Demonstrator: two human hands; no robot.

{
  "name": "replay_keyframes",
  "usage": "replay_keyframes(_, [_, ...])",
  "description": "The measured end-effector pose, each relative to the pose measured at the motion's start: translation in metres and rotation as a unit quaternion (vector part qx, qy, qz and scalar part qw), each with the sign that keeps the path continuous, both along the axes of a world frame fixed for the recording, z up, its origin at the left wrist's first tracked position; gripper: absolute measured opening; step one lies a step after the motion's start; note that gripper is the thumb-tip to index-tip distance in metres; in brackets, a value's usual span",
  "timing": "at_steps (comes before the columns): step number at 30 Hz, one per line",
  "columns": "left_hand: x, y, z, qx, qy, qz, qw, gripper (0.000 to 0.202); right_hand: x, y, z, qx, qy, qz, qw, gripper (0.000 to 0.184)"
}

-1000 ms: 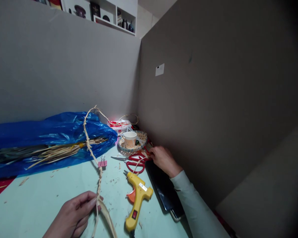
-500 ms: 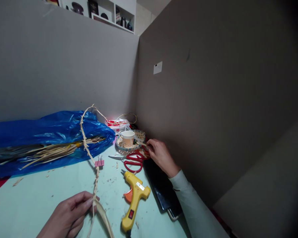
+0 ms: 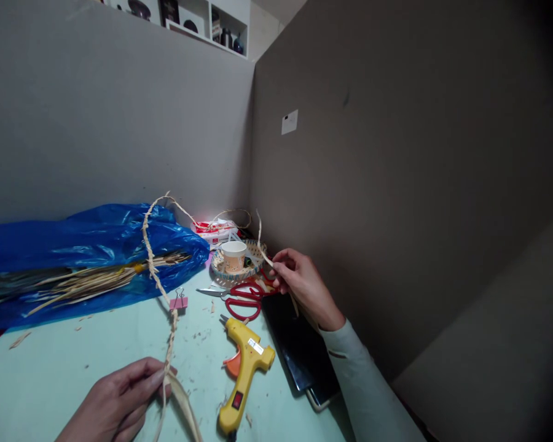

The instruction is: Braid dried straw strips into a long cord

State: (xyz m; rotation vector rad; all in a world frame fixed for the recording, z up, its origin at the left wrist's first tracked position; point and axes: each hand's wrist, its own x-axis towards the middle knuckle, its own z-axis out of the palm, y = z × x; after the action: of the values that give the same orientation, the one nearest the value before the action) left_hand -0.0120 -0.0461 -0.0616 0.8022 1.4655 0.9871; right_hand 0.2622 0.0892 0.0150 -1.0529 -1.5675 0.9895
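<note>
A braided straw cord [image 3: 171, 334] runs up from my left hand [image 3: 126, 399], which pinches its lower end at the bottom left. Loose strands, one of them a wide flat strip [image 3: 182, 399], hang below those fingers. A pink binder clip [image 3: 178, 303] grips the cord above the hand, and beyond it the cord loops up and back. On the right, my right hand [image 3: 299, 282] is closed on a thin straw strip [image 3: 262, 245], whose free end sticks up past the fingertips. This hand is above a black phone-like slab [image 3: 290, 344].
A yellow glue gun [image 3: 246, 374] and red-handled scissors [image 3: 244, 298] lie mid-table. Behind them, a paper cup [image 3: 234, 258] stands in a woven basket [image 3: 221, 279]. A red-and-white packet [image 3: 216, 232] lies farther back. Straw bundles rest on a blue plastic bag [image 3: 96, 227] at left.
My right hand has drawn back slightly from the basket, and the straw strip in it now stands up in view. My left hand keeps its pinch on the cord.
</note>
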Motion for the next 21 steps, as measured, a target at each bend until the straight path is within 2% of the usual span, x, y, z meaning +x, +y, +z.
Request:
replay_keyframes(2, [0.000, 0.000, 0.001, -0.004, 0.004, 0.003, 1.000, 0.047, 0.005, 0.006, -0.004, 0.049, -0.067, -0.076, 0.994, 0.013])
replay_keyframes(3, [0.001, 0.000, 0.001, -0.005, 0.006, 0.002, 1.000, 0.045, 0.007, 0.009, -0.005, 0.082, -0.125, -0.122, 0.981, 0.015])
replay_keyframes(5, [0.000, 0.001, 0.001, -0.004, 0.009, 0.001, 1.000, 0.042, 0.010, 0.010, -0.006, 0.140, -0.239, -0.199, 0.940, 0.019])
replay_keyframes(7, [-0.001, 0.001, 0.001, 0.001, 0.014, 0.000, 1.000, 0.039, 0.011, 0.008, -0.004, 0.172, -0.339, -0.225, 0.897, 0.022])
replay_keyframes(9, [-0.002, 0.002, 0.000, 0.000, 0.013, -0.012, 1.000, 0.039, 0.009, 0.003, -0.002, 0.154, -0.440, -0.210, 0.859, 0.025])
replay_keyframes(11, [-0.003, 0.002, 0.000, -0.001, 0.005, -0.020, 1.000, 0.042, 0.008, -0.002, 0.000, 0.106, -0.537, -0.193, 0.815, 0.026])
replay_keyframes(12, [-0.003, 0.001, 0.000, 0.000, 0.002, -0.018, 1.000, 0.044, 0.008, -0.004, 0.000, 0.079, -0.564, -0.184, 0.801, 0.026])
replay_keyframes(14, [-0.002, 0.001, -0.001, 0.005, 0.004, -0.005, 1.000, 0.045, 0.009, -0.006, -0.002, 0.046, -0.588, -0.161, 0.791, 0.025])
replay_keyframes(17, [-0.002, 0.002, -0.005, 0.009, 0.005, 0.006, 1.000, 0.046, 0.011, -0.005, -0.007, 0.033, -0.603, -0.135, 0.786, 0.020])
replay_keyframes(21, [-0.004, 0.004, -0.011, -0.001, -0.007, 0.006, 1.000, 0.050, 0.012, -0.003, -0.012, 0.026, -0.608, -0.120, 0.784, 0.024])
